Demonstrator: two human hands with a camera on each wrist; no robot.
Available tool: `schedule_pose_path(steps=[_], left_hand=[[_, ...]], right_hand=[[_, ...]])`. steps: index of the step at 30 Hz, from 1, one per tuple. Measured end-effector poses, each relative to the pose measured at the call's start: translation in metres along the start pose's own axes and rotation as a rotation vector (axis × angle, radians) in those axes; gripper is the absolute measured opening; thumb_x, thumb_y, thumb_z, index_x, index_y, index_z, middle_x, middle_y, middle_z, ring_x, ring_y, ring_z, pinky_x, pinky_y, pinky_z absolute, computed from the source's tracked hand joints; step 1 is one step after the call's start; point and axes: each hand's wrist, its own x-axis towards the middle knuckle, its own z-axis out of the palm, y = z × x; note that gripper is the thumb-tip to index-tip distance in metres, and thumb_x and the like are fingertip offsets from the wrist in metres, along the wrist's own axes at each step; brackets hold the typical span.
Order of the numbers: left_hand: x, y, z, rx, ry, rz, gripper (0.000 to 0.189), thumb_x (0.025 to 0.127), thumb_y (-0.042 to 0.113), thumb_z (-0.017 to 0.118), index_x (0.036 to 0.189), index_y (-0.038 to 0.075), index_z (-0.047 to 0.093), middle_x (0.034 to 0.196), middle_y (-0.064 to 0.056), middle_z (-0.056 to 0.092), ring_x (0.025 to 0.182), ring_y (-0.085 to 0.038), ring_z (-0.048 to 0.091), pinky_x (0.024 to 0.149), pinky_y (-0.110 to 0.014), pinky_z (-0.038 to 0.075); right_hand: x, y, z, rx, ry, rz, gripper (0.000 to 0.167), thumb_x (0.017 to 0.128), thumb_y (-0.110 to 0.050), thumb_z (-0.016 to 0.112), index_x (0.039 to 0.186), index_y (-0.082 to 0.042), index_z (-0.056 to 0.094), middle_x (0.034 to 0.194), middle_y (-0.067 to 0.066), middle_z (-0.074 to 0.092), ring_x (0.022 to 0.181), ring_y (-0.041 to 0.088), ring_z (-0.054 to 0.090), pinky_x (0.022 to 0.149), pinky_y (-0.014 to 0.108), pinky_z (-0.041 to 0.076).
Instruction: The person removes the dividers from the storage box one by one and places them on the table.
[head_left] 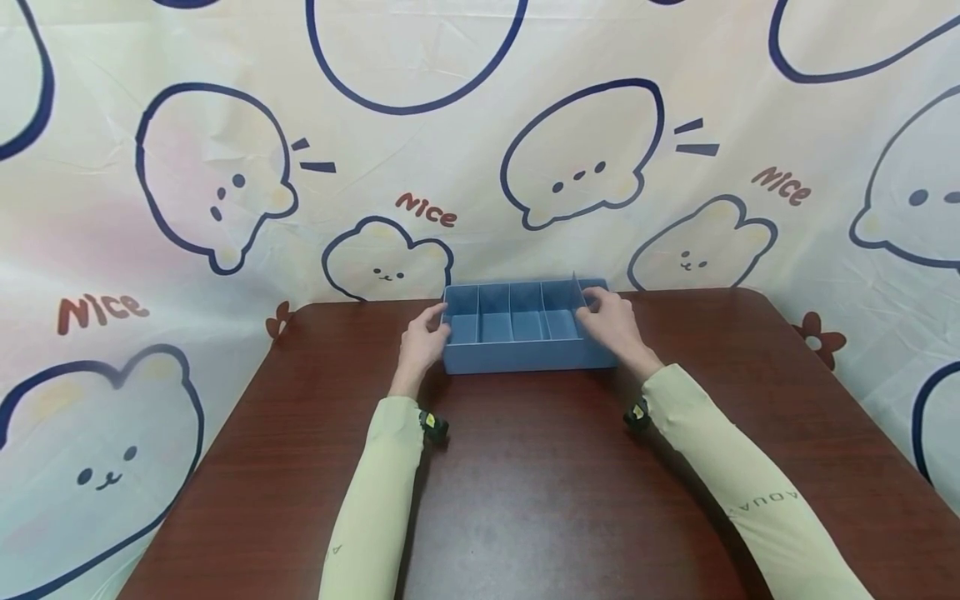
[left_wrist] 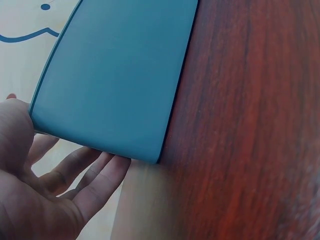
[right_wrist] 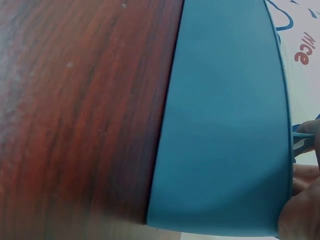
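Note:
A long blue divided storage box (head_left: 529, 358) lies on the table near its far edge, with thin partitions making several compartments. My left hand (head_left: 422, 340) holds its left end: in the left wrist view the fingers (left_wrist: 102, 187) lie against the short end wall and the thumb side is at the rim. My right hand (head_left: 611, 321) is over the right end. Its thumb and forefinger pinch a thin blue divider (right_wrist: 302, 135), whose upper corner stands above the rim in the head view. The box's long front wall covers part of this hand in the right wrist view.
The dark reddish-brown wooden table (head_left: 517, 500) stretches from the box towards me. A pale curtain (head_left: 465, 150) with cartoon bears and the word "Nice" hangs right behind the table and along both sides. Small dark cameras (head_left: 435, 427) sit on both wrists.

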Motion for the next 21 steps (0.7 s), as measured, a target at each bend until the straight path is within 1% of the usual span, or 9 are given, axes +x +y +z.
schedule_pose_path(steps=[3, 7, 11, 14, 18, 21], left_hand=[[0.000, 0.000, 0.000, -0.006, -0.002, -0.006, 0.047, 0.098, 0.028, 0.052, 0.144, 0.035, 0.047, 0.141, -0.012, 0.054, 0.103, -0.029, 0.061, 0.074, -0.035, 0.050], [0.000, 0.001, 0.001, -0.016, -0.004, -0.012, 0.047, 0.098, 0.027, 0.052, 0.144, 0.036, 0.047, 0.141, -0.012, 0.053, 0.105, -0.029, 0.060, 0.076, -0.036, 0.050], [0.001, 0.001, 0.000, -0.026, -0.004, -0.015, 0.047, 0.098, 0.027, 0.052, 0.144, 0.036, 0.047, 0.140, -0.012, 0.054, 0.104, -0.030, 0.060, 0.077, -0.037, 0.051], [0.002, 0.000, 0.000, -0.029, -0.002, -0.017, 0.048, 0.098, 0.027, 0.052, 0.144, 0.036, 0.047, 0.139, -0.012, 0.055, 0.101, -0.029, 0.060, 0.075, -0.036, 0.051], [0.002, -0.001, 0.000, -0.026, -0.004, -0.018, 0.048, 0.097, 0.027, 0.052, 0.144, 0.037, 0.047, 0.137, -0.012, 0.056, 0.095, -0.027, 0.061, 0.072, -0.034, 0.050], [0.002, -0.001, 0.001, -0.027, -0.008, -0.021, 0.048, 0.097, 0.027, 0.052, 0.144, 0.037, 0.047, 0.136, -0.011, 0.056, 0.092, -0.027, 0.061, 0.071, -0.033, 0.049]], right_hand=[[0.001, -0.001, -0.001, -0.005, -0.006, 0.007, 0.050, 0.089, -0.023, 0.053, 0.136, -0.006, 0.056, 0.115, 0.021, 0.069, 0.083, 0.029, 0.064, 0.067, 0.036, 0.048], [0.003, -0.005, -0.004, -0.014, -0.020, 0.025, 0.051, 0.089, -0.024, 0.052, 0.137, -0.007, 0.054, 0.120, 0.021, 0.067, 0.088, 0.030, 0.065, 0.071, 0.040, 0.051], [0.005, -0.010, -0.009, -0.024, -0.014, 0.017, 0.052, 0.089, -0.024, 0.051, 0.138, -0.007, 0.054, 0.120, 0.021, 0.067, 0.089, 0.030, 0.067, 0.072, 0.042, 0.052], [0.005, -0.015, -0.013, -0.022, -0.021, 0.003, 0.053, 0.089, -0.023, 0.050, 0.138, -0.006, 0.053, 0.118, 0.021, 0.068, 0.082, 0.029, 0.067, 0.066, 0.040, 0.052], [0.006, -0.019, -0.018, -0.022, -0.031, 0.000, 0.053, 0.088, -0.021, 0.051, 0.139, -0.006, 0.052, 0.112, 0.021, 0.070, 0.063, 0.023, 0.064, 0.056, 0.034, 0.048], [0.006, -0.020, -0.021, -0.018, -0.032, 0.003, 0.052, 0.089, -0.020, 0.051, 0.139, -0.006, 0.051, 0.108, 0.021, 0.071, 0.055, 0.019, 0.064, 0.052, 0.032, 0.049]])
